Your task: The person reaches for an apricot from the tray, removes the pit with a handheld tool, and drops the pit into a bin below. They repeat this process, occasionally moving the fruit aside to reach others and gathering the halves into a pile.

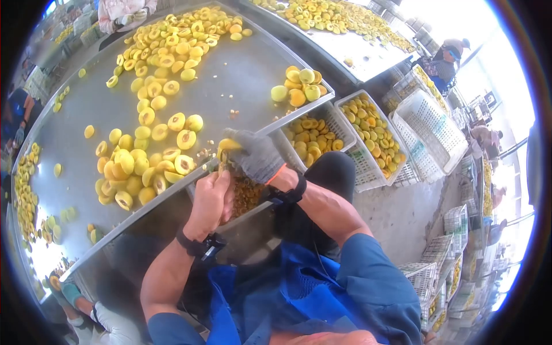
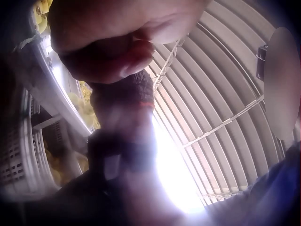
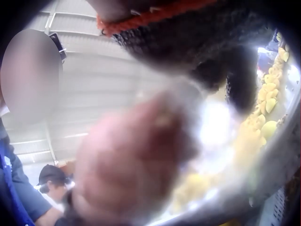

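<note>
My gloved right hand [image 1: 256,158] grips a yellow apricot half [image 1: 229,144] over the near edge of the metal table [image 1: 230,86]. My bare left hand [image 1: 210,201] is just below it, fingers curled and thumb up, pinching a slim upright thing [image 1: 222,164] that meets the fruit. The fist hides most of that thing, so I cannot tell its kind. In the left wrist view the bare fingers [image 2: 117,28] are curled, with the grey glove [image 2: 124,89] behind them. The right wrist view has the glove [image 3: 188,44] above the blurred bare hand [image 3: 131,160]. Brown pits [image 1: 247,195] lie below both hands.
Piled apricot halves [image 1: 135,164] lie left of my hands, with a small group [image 1: 296,86] at the table's right corner. Crates of fruit [image 1: 372,138] stand at my right, beside stacked white crates [image 1: 431,135]. Other people [image 1: 123,14] work around the tables.
</note>
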`<move>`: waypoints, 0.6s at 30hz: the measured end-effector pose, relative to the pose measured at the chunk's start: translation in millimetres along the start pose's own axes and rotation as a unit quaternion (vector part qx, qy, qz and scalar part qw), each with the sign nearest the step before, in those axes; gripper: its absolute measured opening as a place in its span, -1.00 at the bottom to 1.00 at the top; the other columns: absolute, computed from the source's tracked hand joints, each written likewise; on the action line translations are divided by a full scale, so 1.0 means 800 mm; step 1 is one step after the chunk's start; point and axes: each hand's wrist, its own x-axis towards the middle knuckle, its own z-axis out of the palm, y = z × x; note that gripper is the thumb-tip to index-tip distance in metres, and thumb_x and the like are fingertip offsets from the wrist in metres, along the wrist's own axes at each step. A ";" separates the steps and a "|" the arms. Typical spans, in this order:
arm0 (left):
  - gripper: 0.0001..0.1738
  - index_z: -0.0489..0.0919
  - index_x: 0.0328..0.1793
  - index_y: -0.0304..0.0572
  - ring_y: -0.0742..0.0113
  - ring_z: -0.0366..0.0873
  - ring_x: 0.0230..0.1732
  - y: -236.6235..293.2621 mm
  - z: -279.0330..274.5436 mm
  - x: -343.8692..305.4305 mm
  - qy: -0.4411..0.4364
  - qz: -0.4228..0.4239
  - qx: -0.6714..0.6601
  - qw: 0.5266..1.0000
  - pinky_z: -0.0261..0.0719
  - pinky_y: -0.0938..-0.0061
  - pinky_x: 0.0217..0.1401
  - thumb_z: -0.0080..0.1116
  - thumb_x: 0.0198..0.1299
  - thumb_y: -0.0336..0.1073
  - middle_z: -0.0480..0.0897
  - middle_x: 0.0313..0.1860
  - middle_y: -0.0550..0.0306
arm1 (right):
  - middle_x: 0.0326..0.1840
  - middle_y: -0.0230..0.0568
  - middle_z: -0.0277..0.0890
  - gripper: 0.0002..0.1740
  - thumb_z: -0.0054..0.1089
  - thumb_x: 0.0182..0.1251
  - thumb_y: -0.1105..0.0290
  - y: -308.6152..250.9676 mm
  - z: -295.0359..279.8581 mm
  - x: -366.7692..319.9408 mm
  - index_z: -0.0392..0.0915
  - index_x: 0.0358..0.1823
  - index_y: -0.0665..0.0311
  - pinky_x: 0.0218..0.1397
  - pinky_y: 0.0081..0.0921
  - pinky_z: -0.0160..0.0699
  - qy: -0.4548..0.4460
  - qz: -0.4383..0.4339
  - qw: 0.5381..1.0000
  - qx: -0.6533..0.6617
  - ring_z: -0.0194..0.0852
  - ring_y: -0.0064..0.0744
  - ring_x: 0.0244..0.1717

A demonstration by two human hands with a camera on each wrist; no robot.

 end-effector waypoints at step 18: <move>-0.62 0.39 -0.28 -0.22 0.49 0.30 -0.79 -0.002 0.010 0.001 -0.014 0.064 0.076 0.995 0.24 0.52 -0.75 -0.05 0.63 -0.14 0.37 -0.67 0.27 | 0.01 0.09 0.75 -0.50 0.40 0.28 0.47 0.002 -0.014 0.003 0.63 0.28 0.29 0.11 -0.26 0.68 -0.001 -0.030 1.000 -0.004 0.77 0.00 -0.01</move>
